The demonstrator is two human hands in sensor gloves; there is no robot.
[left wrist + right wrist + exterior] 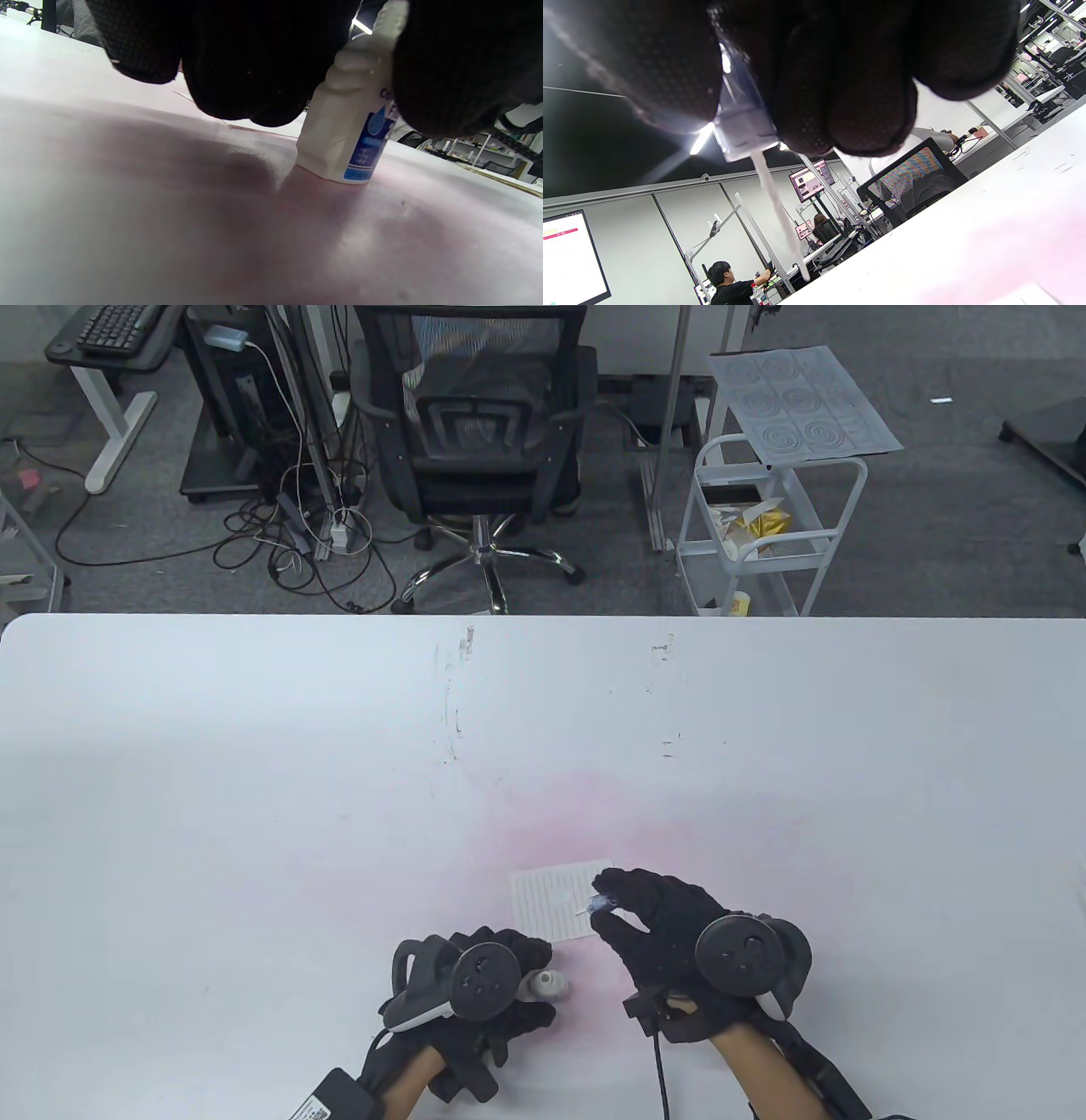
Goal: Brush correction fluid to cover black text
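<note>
On the white tabletop [254, 746], near its front edge, lies a small lined paper card [551, 903] with a white blot near its middle. The right hand [670, 920] hovers at the card's right edge, fingers pressed together around the clear cap of the correction brush [594, 906]; the thin white brush stem points left and down over the card. In the right wrist view the gloved fingertips [848, 97] pinch that clear cap, and the wet white stem hangs below them, its tip above the tabletop edge.

The left hand [475, 984] sits just left of and below the card, curled around the correction fluid bottle [352, 127]. The bottle stands on its base on the tabletop, leaning slightly, white with a blue label; its open neck shows beside the knuckles in the table view. The left hand's fingers cover the bottle's upper part, so the neck is hidden from the wrist camera.

A faint pink stain [577, 814] tints the tabletop around and beyond the card. Past the far edge stand a black mesh office chair [475, 432], a white wire cart [764, 526] with a printed sheet on top, and a tangle of cables [297, 534] on the grey carpet.
</note>
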